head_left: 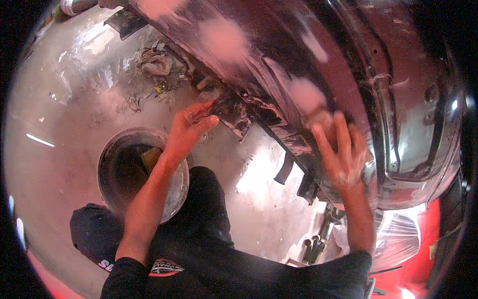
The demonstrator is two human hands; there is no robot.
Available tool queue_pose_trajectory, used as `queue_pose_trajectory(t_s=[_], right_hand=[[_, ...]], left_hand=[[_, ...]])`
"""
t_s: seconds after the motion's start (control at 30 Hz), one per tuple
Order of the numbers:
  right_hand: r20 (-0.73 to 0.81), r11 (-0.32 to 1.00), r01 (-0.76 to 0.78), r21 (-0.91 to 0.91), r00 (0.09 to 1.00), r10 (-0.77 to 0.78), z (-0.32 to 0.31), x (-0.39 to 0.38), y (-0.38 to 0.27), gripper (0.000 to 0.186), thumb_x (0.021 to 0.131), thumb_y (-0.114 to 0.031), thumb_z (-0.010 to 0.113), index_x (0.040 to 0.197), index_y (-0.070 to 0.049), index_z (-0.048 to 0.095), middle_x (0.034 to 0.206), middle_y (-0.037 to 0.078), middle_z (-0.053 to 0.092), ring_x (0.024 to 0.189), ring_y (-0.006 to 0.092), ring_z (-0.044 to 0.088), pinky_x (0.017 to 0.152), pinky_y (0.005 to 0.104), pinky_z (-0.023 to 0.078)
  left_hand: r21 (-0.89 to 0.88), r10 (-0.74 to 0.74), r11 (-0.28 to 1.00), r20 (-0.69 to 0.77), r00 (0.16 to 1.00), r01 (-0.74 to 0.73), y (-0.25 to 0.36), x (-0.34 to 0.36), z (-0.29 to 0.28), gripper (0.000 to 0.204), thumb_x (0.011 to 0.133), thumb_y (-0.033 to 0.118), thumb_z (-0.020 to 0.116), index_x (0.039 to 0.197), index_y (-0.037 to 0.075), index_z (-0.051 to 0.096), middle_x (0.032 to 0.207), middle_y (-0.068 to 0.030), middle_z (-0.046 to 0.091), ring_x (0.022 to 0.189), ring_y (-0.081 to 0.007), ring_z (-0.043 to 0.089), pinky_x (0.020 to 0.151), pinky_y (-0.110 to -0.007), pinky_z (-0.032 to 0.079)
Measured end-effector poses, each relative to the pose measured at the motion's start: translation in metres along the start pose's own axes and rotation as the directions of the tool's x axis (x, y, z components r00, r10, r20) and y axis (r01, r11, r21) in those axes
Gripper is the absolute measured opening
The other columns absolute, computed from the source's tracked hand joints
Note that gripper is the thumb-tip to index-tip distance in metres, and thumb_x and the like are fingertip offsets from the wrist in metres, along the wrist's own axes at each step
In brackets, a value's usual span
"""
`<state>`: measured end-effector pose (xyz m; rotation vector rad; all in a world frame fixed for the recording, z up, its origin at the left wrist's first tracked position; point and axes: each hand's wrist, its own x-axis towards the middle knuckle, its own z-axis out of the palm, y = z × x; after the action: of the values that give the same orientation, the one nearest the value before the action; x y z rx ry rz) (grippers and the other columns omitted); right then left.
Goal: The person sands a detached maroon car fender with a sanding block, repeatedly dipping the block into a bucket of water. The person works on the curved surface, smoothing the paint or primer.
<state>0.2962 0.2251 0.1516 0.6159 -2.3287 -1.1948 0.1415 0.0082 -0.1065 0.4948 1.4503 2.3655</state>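
A dark car body panel [279, 50] with pale sanded filler patches [226, 40] slants across the upper part of the head view. My right hand [343, 152], dusted white, presses its bent fingers against the panel beside a round pale patch [307, 95]. Under those fingertips is a small brownish pad [321, 119], blurred, its kind unclear. Close to the panel's lower left edge, my left hand [191, 124] has its thumb and fingers apart, with nothing seen in them; whether it touches the edge is unclear.
Below my left forearm stands a round bucket [103, 172] with a tan block [150, 158] inside. Crumpled scraps [157, 65] lie on the stained grey floor [59, 149]. Bent brackets [285, 169] jut from the panel's lower edge. Clear plastic sheeting [398, 231] hangs at lower right.
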Motion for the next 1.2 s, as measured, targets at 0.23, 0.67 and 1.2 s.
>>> queue_pose_trajectory(t_s=[0.23, 0.67, 1.2], right_hand=[[-0.015, 0.991, -0.131, 0.023, 0.991, 0.131, -0.002, 0.051, -0.006, 0.049, 0.084, -0.006, 0.068, 0.13, -0.024, 0.067, 0.14, 0.02, 0.054, 0.116, 0.0359, 0.054, 0.096, 0.0436, 0.047], [-0.099, 0.982, -0.169, 0.09, 0.979, 0.177, 0.004, 0.06, -0.007, 0.05, 0.085, -0.006, 0.072, 0.132, -0.021, 0.065, 0.141, 0.022, 0.053, 0.122, 0.0357, 0.054, 0.1, 0.0455, 0.043], [-0.167, 0.951, -0.288, 0.116, 0.938, 0.304, 0.004, 0.105, -0.019, 0.061, 0.082, -0.009, 0.074, 0.138, -0.026, 0.058, 0.136, 0.016, 0.056, 0.114, 0.0359, 0.055, 0.095, 0.0444, 0.045]], left_hand=[[-0.012, -0.045, 0.999, -0.031, 0.999, 0.045, 0.0, -0.001, -0.01, 0.049, 0.09, 0.023, 0.074, 0.13, -0.002, 0.061, 0.111, -0.0045, 0.068, 0.1, -0.0118, 0.06, 0.091, -0.028, 0.047], [0.069, -0.025, 0.997, -0.035, 0.999, 0.028, -0.008, 0.002, -0.014, 0.046, 0.089, 0.02, 0.076, 0.128, 0.0, 0.063, 0.115, -0.0062, 0.068, 0.104, -0.0161, 0.062, 0.094, -0.031, 0.048], [0.042, 0.046, 0.998, -0.049, 0.998, -0.044, -0.012, 0.001, -0.002, 0.055, 0.087, 0.028, 0.077, 0.131, -0.002, 0.061, 0.108, -0.0074, 0.069, 0.097, -0.0134, 0.061, 0.088, -0.029, 0.048]])
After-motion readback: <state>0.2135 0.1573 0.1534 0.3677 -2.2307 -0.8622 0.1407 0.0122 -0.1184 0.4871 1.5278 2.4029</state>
